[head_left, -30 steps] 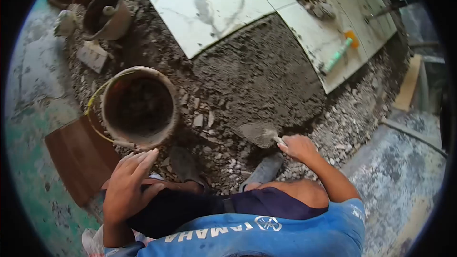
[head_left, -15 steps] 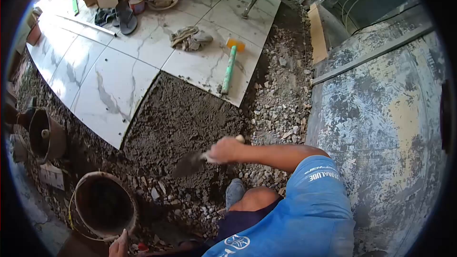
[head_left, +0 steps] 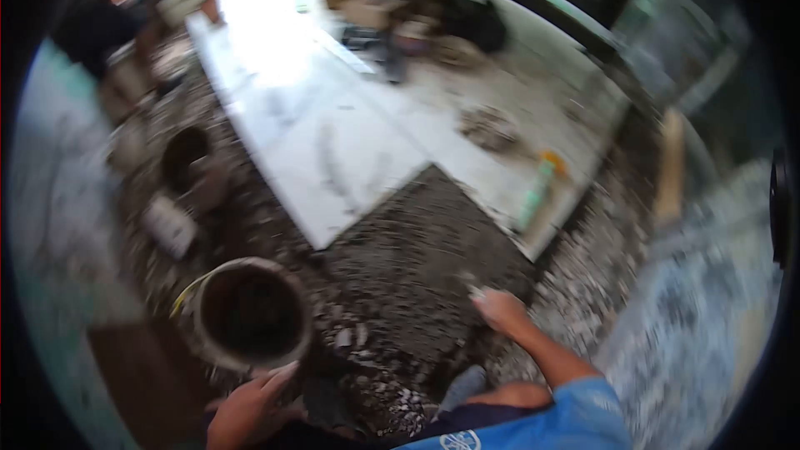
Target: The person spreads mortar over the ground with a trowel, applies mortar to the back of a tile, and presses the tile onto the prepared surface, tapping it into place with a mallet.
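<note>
Grey mortar [head_left: 408, 262]: one bed, coarse, ridged, angular at its top corner; lies toward 10 o'clock of the right hand [head_left: 502, 313], and between 1 and 2 o'clock of the left hand [head_left: 250, 407].
Trowel [head_left: 476, 291]: one, pale grip, clasped in the right hand and projecting toward 10 to 11 o'clock; blade lost in blur against the mortar.
White tiles [head_left: 342, 154]: flat, straight-edged, faintly grey-veined; border the mortar on its 10 and 2 o'clock sides.
Bucket [head_left: 242, 358]: round, grimy, yellow handle; at the left hand's 12 o'clock.
Mallet [head_left: 533, 197]: green shaft, orange head; on tile, between the right hand's 12 and 1 o'clock.
Rubble [head_left: 600, 258]: loose, stony; right hand's 2 o'clock.
Poses: right forearm [head_left: 550, 357] slants from a blue sleeve [head_left: 596, 412] toward 10 to 11 o'clock; left hand released, fingers extended toward the bucket's rim, contact uncertain.
</note>
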A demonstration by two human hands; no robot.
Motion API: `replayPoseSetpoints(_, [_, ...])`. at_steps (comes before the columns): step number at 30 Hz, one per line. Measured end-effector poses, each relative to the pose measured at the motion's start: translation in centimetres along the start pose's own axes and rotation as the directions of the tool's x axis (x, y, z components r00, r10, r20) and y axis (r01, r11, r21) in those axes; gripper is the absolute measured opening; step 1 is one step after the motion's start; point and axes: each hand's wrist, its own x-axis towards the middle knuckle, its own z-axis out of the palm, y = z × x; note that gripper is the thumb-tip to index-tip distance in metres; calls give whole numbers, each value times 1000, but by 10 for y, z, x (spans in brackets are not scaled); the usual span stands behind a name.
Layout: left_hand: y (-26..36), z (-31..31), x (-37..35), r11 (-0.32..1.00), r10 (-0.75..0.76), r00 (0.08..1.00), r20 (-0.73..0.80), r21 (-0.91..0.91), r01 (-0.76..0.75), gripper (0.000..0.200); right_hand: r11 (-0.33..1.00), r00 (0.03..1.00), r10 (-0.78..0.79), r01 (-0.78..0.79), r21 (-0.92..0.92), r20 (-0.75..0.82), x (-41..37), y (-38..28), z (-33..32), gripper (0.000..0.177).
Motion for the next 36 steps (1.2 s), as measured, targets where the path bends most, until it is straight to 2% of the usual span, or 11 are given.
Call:
replayPoseSetpoints(1, [-2,1,-3,996,-91,992,-84,-25,89,69,1000,999,10,-9,12,-43,-7,-14,-13,41])
replayPoseSetpoints(5, [-18,5,-10,996,32,999,-17,80,-31,66,997,997,-74,74,-37,-17,-12,-16,-6,44])
replayPoseSetpoints(8, [-14,1,-12,994,43,999,14,99,-44,65,965,970,-119,164,-207,213,-15,-21,-7,45])
replayPoseSetpoints(11, [-17,6,-15,994,40,998,-39,102,-35,65,840,867,-273,426,-336,417,-14,-25,-10,44])
replayPoseSetpoints(14, [-15,3,-18,991,43,999,-27,130,-39,65,833,862,-291,442,-332,415,-7,-25,-17,44])
replayPoseSetpoints(17, [-17,3,-18,992,57,998,-24,115,-54,63,857,921,-304,376,-352,243,12,-21,-14,40])
replayPoseSetpoints(20, [-15,6,-19,987,75,991,-107,148,-58,65,712,798,-570,598,-367,195,13,-17,-8,34])
replayPoseSetpoints(26, [-3,6,-19,985,-15,999,-46,170,23,70,545,634,-642,773,-326,431,-1,-3,11,31])
replayPoseSetpoints(31, [-1,7,-22,982,-22,998,-51,188,31,70,534,680,-625,731,-425,384,31,-14,16,30])
replayPoseSetpoints(34, [0,7,-22,979,-31,998,-49,198,40,70,653,826,-397,561,-509,401,69,-54,4,36])
replayPoseSetpoints(36, [0,5,-21,982,-45,999,-23,182,48,69,838,904,-200,358,-411,378,95,-79,-10,40])
